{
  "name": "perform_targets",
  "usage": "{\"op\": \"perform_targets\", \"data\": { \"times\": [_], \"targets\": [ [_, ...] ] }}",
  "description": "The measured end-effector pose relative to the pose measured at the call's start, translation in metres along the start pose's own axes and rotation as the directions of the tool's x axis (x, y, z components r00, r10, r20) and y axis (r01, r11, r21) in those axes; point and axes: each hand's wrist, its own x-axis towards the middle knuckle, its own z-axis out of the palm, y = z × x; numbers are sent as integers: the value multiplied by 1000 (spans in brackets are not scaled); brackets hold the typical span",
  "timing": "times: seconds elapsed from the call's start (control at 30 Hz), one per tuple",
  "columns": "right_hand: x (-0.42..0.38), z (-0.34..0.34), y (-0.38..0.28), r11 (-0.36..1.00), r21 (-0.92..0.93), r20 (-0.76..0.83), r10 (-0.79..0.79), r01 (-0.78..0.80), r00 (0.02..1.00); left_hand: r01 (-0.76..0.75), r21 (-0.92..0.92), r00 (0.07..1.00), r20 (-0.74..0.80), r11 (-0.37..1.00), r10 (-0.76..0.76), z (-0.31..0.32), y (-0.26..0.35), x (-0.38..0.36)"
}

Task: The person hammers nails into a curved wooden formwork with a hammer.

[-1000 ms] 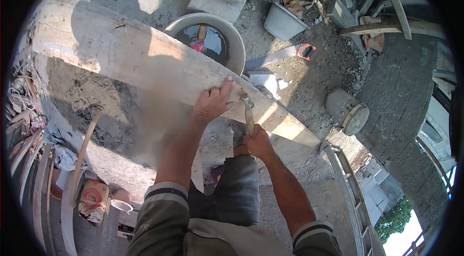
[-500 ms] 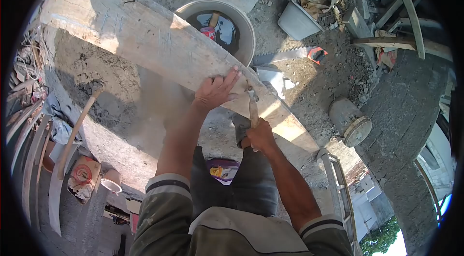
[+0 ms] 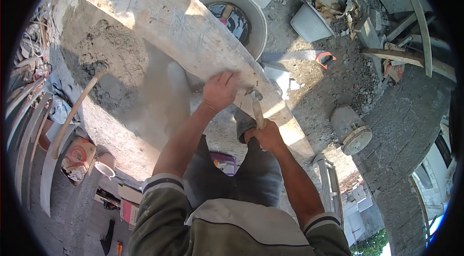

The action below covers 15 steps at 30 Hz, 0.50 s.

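My right hand [image 3: 268, 136] is wrapped round the wooden handle of a hammer [image 3: 258, 108]. The hammer's metal head rests over the lower right part of a long, worn wooden board [image 3: 193, 34]. Close to the head, a nail [image 3: 256, 82] sticks out of the board. My left hand [image 3: 221, 92] lies over the board's near edge, left of the hammer, with its fingers bent; they are slightly blurred and the thumb is hard to make out.
Behind the board stands a round tub [image 3: 258, 19] of dark water. A handsaw [image 3: 295, 56], a grey basin [image 3: 311, 23] and a crusted bucket [image 3: 349, 128] lie to the right. Wet mortar [image 3: 113, 46] with a long wooden handle [image 3: 77, 111] in it is at left.
My left hand has drawn its fingers in from lying stretched on the board to a bent hold near its edge. The hammer has shifted slightly, still in my right hand. The view has moved a little.
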Motion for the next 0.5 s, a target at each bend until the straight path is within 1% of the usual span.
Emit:
{"op": "perform_targets", "data": {
  "times": [0.03, 0.07, 0.1, 0.13, 0.17, 0.2, 0.23, 0.27, 0.3, 0.37, 0.4, 0.43, 0.47, 0.5],
  "targets": [
    [-2, -2, -4, 998, 54, 14, 27, -28, 1000, 281, -154, 960, 35, 947, -279, 1, 18, -7],
    [-3, -2, -5, 992, 110, 27, 54, -56, 998, 531, -288, 845, 107, 797, -525, 4, 34, -14],
    [-3, 0, 0, 992, 114, 30, 55, -58, 998, 557, -359, 804, 7, 749, -595, 18, 45, -26],
    [0, 4, 6, 988, 147, 16, 33, -35, 999, 557, -356, 804, 7, 750, -594, 27, 56, -34],
    [2, 7, 10, 984, 177, 4, 13, -14, 1000, 662, -457, 664, -8, 594, -747, 34, 67, -44],
    [-1, 7, 9, 984, 177, 11, 16, -17, 1000, 725, -552, 494, 2, 411, -869, 42, 76, -56],
    [-5, 5, 5, 977, 210, 18, 18, -21, 1000, 732, -547, 488, 5, 406, -873, 51, 81, -72],
    [-8, 6, 4, 970, 243, 28, 20, -26, 999, 797, -574, 270, 59, 188, -961, 59, 85, -88],
    [-9, 10, 12, 971, 238, 38, 15, -23, 999, 805, -592, 39, 110, -34, -993, 65, 87, -101],
    [-3, 17, 26, 972, 140, -128, -171, 189, 977, 831, -550, -37, 96, -84, -995, 63, 87, -115],
    [-4, 18, 28, 961, 163, -110, -205, 221, 973, 816, -576, -36, 40, -52, -999, 55, 77, -110],
    [-15, 12, 14, 953, 216, -77, -200, 212, 977, 823, -565, 43, -40, 59, -998, 42, 71, -105],
    [-21, 8, 1, 945, 210, -63, -243, 251, 968, 827, -540, 118, -110, 159, -987, 27, 63, -99],
    [-29, 3, -11, 934, 276, -1, -237, 228, 972, 820, -547, 109, -141, 169, -984, 13, 49, -88]
  ]
}}
